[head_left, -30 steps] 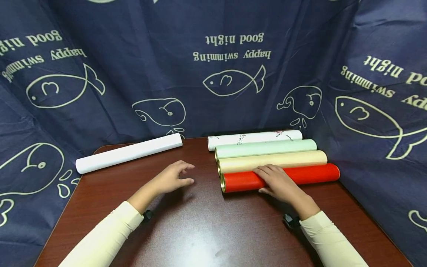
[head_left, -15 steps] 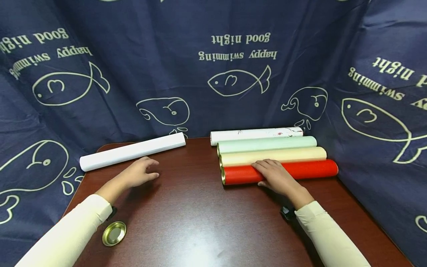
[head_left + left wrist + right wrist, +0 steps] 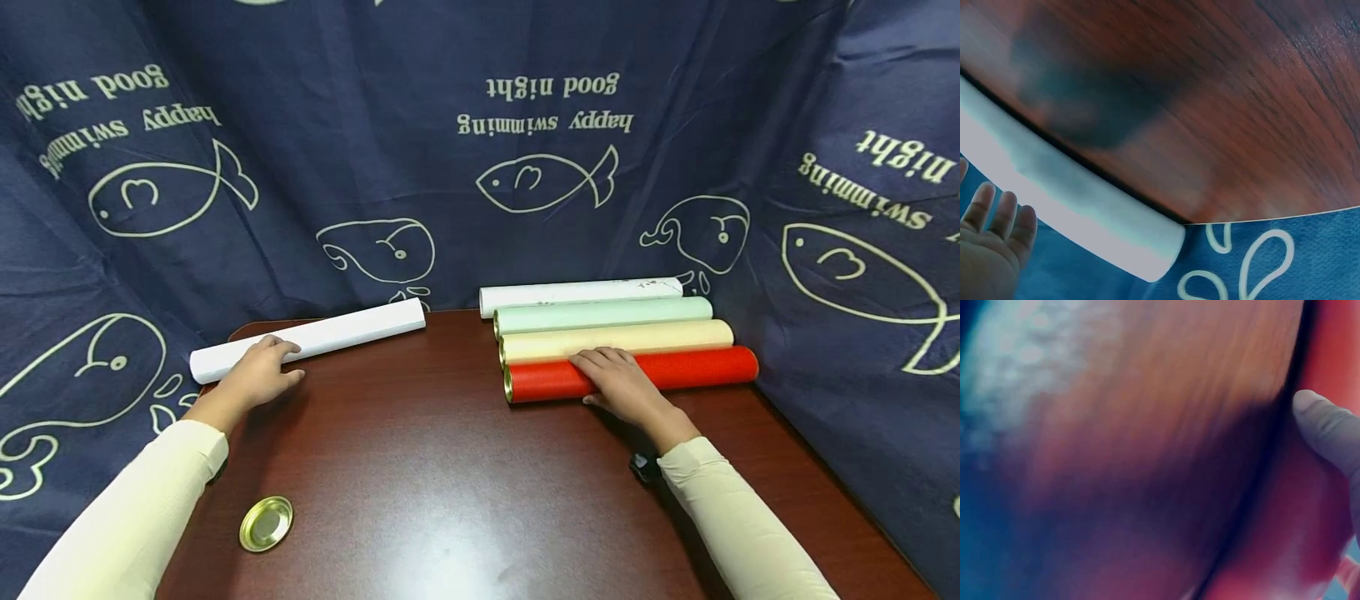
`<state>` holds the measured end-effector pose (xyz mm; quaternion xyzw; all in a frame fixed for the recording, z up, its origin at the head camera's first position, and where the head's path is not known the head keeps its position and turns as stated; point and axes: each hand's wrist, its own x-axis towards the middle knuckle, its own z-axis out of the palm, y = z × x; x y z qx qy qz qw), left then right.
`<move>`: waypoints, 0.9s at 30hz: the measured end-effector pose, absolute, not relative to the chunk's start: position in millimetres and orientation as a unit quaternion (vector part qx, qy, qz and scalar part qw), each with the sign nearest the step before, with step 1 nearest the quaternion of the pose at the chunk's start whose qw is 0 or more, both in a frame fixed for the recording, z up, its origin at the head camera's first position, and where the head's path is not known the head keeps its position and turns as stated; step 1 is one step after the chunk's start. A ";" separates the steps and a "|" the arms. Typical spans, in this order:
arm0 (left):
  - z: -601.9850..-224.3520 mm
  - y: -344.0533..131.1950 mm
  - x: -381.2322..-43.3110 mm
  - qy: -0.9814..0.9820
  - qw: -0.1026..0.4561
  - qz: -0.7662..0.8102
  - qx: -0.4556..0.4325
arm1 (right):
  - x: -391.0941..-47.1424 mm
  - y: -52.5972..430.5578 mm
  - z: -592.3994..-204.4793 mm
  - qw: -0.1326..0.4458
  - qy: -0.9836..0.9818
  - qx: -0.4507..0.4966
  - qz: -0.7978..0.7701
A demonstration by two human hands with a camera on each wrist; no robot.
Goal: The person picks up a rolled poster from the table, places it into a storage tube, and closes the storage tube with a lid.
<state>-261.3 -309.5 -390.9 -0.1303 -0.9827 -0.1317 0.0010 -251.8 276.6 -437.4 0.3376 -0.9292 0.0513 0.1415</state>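
My left hand (image 3: 258, 375) is at the plain white roll (image 3: 360, 327) at the table's back left. Its fingers reach over the roll, slightly bent; in the left wrist view the fingertips (image 3: 1007, 203) show beside the roll's far side. My right hand (image 3: 618, 383) grips the red tube (image 3: 697, 369), fingers over the top and thumb on the near side. In the right wrist view the thumb (image 3: 1325, 422) lies against the red surface. Behind it, close together, lie a cream tube (image 3: 660, 336), a pale green tube (image 3: 607, 312) and a white tube with a branch print (image 3: 570, 293).
A round gold-coloured lid (image 3: 266, 523) lies on the dark wood table (image 3: 420, 467) at the front left. A navy curtain (image 3: 345, 150) with fish and whale drawings stands behind the table and on both sides.
My left hand has moved left to the white roll, uncovering the gold lid. The row of tubes has slid slightly back, with my right hand still on the red one.
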 end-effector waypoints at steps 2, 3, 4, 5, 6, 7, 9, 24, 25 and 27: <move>-392.8 -314.5 -265.3 -0.984 0.008 -0.133 -0.115 | -253.3 275.0 -436.0 0.135 -0.933 0.329 0.058; -393.8 -316.6 -267.1 -0.985 0.011 -0.132 -0.108 | -254.1 274.2 -435.1 0.131 -0.935 0.324 0.065; -394.9 -318.0 -268.9 -0.986 0.014 -0.131 -0.102 | -254.8 273.3 -434.1 0.126 -0.936 0.319 0.075; -395.6 -319.3 -270.4 -0.986 0.017 -0.131 -0.098 | -255.4 272.9 -433.1 0.120 -0.938 0.314 0.085; -396.2 -320.1 -271.7 -0.987 0.020 -0.130 -0.094 | -255.9 272.7 -432.1 0.115 -0.939 0.312 0.093; -397.1 -320.3 -272.7 -0.987 0.021 -0.130 -0.088 | -256.3 273.1 -431.4 0.109 -0.940 0.309 0.098; -399.0 -319.2 -274.2 -0.988 0.019 -0.134 -0.077 | -256.8 275.5 -431.2 0.101 -0.941 0.307 0.097; -412.7 -309.7 -287.9 -0.995 0.008 -0.095 -0.042 | -274.1 285.4 -402.3 0.064 -0.940 0.278 0.189; -413.7 -308.2 -290.1 -0.995 0.009 -0.090 -0.044 | -279.7 283.5 -398.3 0.063 -0.938 0.276 0.200; -416.1 -305.6 -293.2 -0.995 0.020 -0.089 -0.043 | -292.5 278.0 -391.2 0.060 -0.934 0.278 0.217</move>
